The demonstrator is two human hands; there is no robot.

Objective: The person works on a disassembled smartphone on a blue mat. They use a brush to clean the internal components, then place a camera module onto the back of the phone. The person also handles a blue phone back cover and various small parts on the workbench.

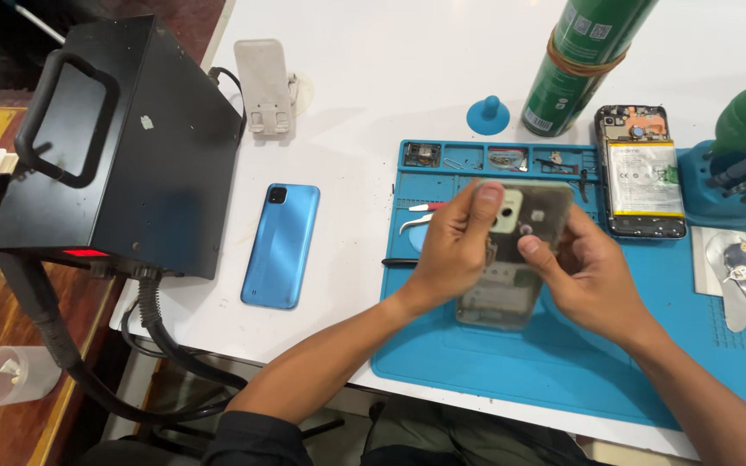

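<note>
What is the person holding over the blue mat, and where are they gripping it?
A grey translucent phone back cover, held by both hands: the left hand grips its left edge near the top, the right hand its right edge.

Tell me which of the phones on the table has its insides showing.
The phone on the right, by the green can: its back is off, showing a white battery and circuit board. The blue phone left of the mat is closed.

A green spray can [578, 65] with a pale label stood at the counter's far edge — beside it, an opened phone's battery [643, 179] bore a white, yellow-edged label.
</note>
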